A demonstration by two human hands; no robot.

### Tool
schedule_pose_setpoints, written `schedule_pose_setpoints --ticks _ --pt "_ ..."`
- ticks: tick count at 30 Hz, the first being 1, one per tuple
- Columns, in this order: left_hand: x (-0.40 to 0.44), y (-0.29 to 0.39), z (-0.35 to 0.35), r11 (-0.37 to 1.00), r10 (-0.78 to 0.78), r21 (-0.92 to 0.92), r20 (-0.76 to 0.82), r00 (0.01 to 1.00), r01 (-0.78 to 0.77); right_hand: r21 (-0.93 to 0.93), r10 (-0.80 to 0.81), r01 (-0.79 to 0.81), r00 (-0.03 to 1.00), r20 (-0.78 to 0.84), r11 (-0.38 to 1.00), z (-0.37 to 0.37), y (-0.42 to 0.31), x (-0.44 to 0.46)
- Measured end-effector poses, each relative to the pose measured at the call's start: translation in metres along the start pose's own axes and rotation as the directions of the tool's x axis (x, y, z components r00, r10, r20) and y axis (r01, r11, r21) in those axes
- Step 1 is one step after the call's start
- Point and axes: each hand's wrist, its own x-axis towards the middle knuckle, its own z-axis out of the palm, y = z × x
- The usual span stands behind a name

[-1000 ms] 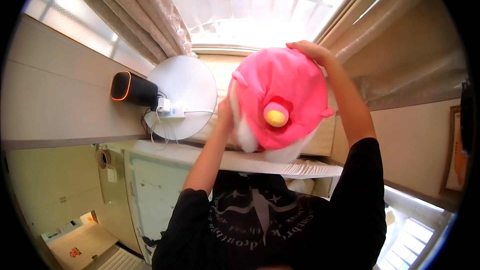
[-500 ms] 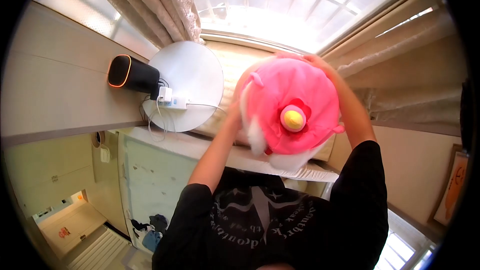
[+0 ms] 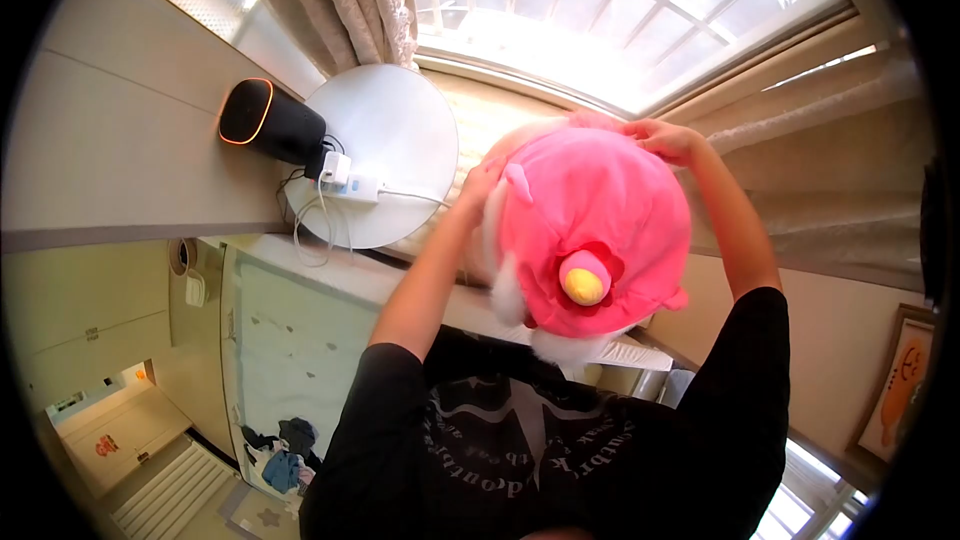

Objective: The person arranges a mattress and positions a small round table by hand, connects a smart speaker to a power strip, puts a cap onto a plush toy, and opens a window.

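Observation:
A big round pink plush toy point(image 3: 600, 210) is held up in front of my chest. It has small pink nubs at its sides, a yellow-tipped knob in a red flower-shaped collar on top, and white fluffy parts along its lower left edge. My left hand point(image 3: 484, 182) grips its left side, with the fingers partly hidden along the edge. At the far right edge my right hand point(image 3: 668, 140) has its fingers bent onto the pink fabric. The underside of the toy is out of sight.
Left of the toy stands a round white table point(image 3: 400, 140) with a white power strip point(image 3: 358, 188), a plugged-in charger and loose cables. A black speaker point(image 3: 270, 122) with an orange glowing ring is at its edge. A barred window point(image 3: 560, 10) and curtains point(image 3: 330, 0) lie beyond.
My right hand has come farther into view at the toy's far right edge. The toy has shifted slightly to the right and down in view, and the camera view has tilted a little.

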Motion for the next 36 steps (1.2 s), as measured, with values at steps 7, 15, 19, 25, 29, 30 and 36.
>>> schedule_pose_setpoints --ticks 7,15,19,25,29,30,36 --pt "0.0 -0.007 -0.003 0.996 -0.053 -0.068 -0.017 0.998 0.051 -0.001 0.105 -0.105 0.994 -0.02 0.994 -0.015 0.022 0.0" --pt "0.005 -0.006 -0.006 0.947 0.087 0.32 -0.139 0.986 -0.038 0.075 -0.067 0.111 0.893 -0.445 0.991 0.01 0.081 -0.045" --pt "-0.007 0.032 0.01 0.828 0.243 0.547 -0.153 0.958 -0.123 -0.147 -0.166 0.089 0.724 -0.67 0.985 0.011 0.094 -0.054" --pt "-0.046 0.17 0.037 0.536 0.591 0.706 0.079 0.803 -0.464 -0.532 -0.519 0.029 0.272 -0.81 0.846 -0.009 0.097 -0.062" --pt "-0.072 0.279 0.078 0.306 0.745 0.729 0.217 0.631 -0.612 -0.739 -0.784 -0.265 -0.156 -0.601 0.62 -0.031 0.024 -0.106" --pt "-0.076 0.301 0.094 0.255 0.763 0.766 0.215 0.609 -0.59 -0.755 -0.823 -0.328 -0.226 -0.52 0.567 -0.037 0.0 -0.123" --pt "-0.053 0.417 0.156 -0.152 0.83 0.883 0.358 0.428 -0.445 -0.752 -0.78 -0.375 -0.556 -0.286 0.542 -0.131 -0.104 -0.191"
